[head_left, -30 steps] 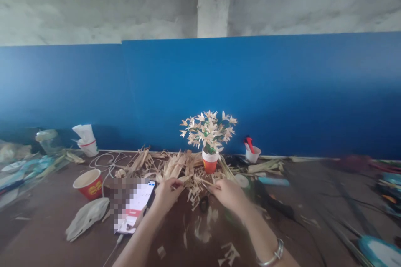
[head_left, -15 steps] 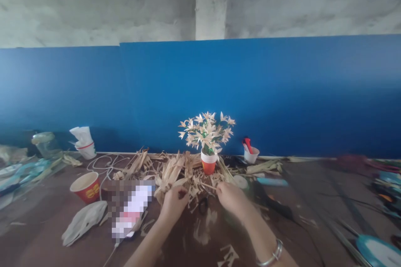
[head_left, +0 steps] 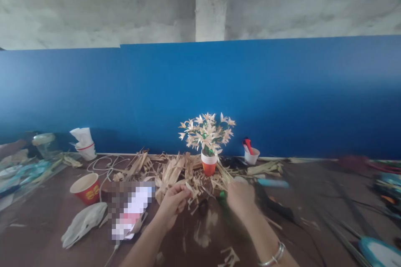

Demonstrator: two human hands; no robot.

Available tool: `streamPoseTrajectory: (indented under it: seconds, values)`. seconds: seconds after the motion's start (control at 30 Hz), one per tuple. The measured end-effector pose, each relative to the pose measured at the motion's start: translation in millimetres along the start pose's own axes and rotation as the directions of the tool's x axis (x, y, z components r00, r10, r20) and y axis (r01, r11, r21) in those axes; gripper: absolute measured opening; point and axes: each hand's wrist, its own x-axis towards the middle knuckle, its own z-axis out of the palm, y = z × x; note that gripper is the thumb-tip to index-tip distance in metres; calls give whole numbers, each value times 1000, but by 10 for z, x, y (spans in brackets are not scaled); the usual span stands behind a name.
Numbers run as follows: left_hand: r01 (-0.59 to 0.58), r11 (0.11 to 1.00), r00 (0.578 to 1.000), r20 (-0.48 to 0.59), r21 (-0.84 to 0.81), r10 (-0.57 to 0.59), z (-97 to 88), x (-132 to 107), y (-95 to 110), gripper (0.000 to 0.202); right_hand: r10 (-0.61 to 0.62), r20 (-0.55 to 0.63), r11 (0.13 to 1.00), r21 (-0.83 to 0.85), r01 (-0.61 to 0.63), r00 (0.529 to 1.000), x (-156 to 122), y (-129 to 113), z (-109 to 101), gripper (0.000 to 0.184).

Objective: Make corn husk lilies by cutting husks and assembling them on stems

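Observation:
My left hand (head_left: 173, 202) is closed in a pinch on a small pale piece of corn husk (head_left: 189, 187), its tip sticking out past the fingers. To the right, my right hand (head_left: 240, 196) reaches down beside a green thing (head_left: 223, 195); its back faces me, and the fingers are hidden and blurred. Dry corn husks (head_left: 171, 171) lie heaped just beyond both hands. Behind them stands a red and white paper cup (head_left: 209, 164) holding a bunch of pale husk flowers (head_left: 206, 131). Dark-handled scissors (head_left: 203, 205) seem to lie between the hands, partly blurred.
On the left are a red paper bowl (head_left: 86, 188), a grey-white glove-like piece (head_left: 84, 223), a blurred-out phone (head_left: 133, 212) and a white cable (head_left: 108, 164). A white cup with a red tool (head_left: 250, 154) stands back right. Another person's arm (head_left: 12, 149) shows far left.
My right hand has moved right, away from my left hand and the thin strip it was at. My left hand has turned slightly, still pinching. Another person's arm has appeared far left.

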Motion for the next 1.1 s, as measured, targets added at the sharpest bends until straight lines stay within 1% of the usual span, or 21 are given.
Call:
streamPoseTrajectory:
  seconds: [0.07, 0.1, 0.13, 0.17, 0.2, 0.23, 0.27, 0.3, 0.33, 0.4, 0.43, 0.57, 0.77, 0.9, 1.1]
  values:
    - [-9, 1000, 1000, 4, -17, 9, 19, -14, 1, 34, -17, -59, 999, 26, 18, 998, -22, -49, -21, 30]
    - [-12, 1000, 1000, 3, -26, 12, 29, -19, -5, 35, -48, -92, 994, 98, 57, 995, -27, -93, -16, 29]
    - [-11, 999, 1000, 2, -34, 12, 38, -24, -13, 35, -99, -116, 968, 217, 123, 988, -29, -146, 1, 27]
    - [-5, 999, 1000, 4, -44, 5, 46, -27, -25, 35, -167, -130, 904, 375, 204, 977, -27, -207, 28, 25]
    - [5, 998, 1000, 5, -55, -4, 52, -29, -37, 35, -250, -120, 794, 543, 274, 961, -25, -271, 63, 23]
    - [15, 998, 1000, 8, -66, -15, 57, -30, -48, 36, -324, -106, 662, 684, 306, 940, -22, -333, 101, 23]
    - [24, 997, 1000, 12, -75, -23, 60, -32, -58, 36, -362, -88, 563, 773, 293, 928, -21, -388, 138, 21]
    - [29, 996, 999, 18, -83, -28, 62, -34, -64, 36, -371, -82, 501, 821, 273, 925, -23, -432, 168, 20]
    - [33, 996, 999, 27, -85, -31, 63, -37, -67, 36, -356, -85, 478, 839, 259, 930, -29, -463, 189, 19]
    - [44, 997, 998, 48, -68, -40, 63, -43, -68, 34, -323, -106, 496, 827, 263, 941, -48, -488, 200, 16]
    - [45, 998, 998, 53, -53, -43, 63, -47, -66, 33, -330, -118, 511, 812, 282, 937, -59, -485, 193, 16]
    - [10, 999, 1000, 13, 34, -10, 57, -53, -62, 33, -389, -158, 556, 745, 368, 908, -92, -437, 142, 16]
    - [-14, 990, 999, -34, 140, 19, 63, -60, -49, 31, -432, -301, 572, 637, 517, 850, -73, -412, 168, 14]
    - [-43, 980, 997, -54, 194, 55, 77, -70, -39, 28, -430, -334, 599, 589, 542, 839, -55, -399, 198, 14]
    - [-65, 973, 994, -69, 221, 82, 87, -80, -41, 27, -445, -350, 600, 567, 564, 824, -67, -393, 165, 13]
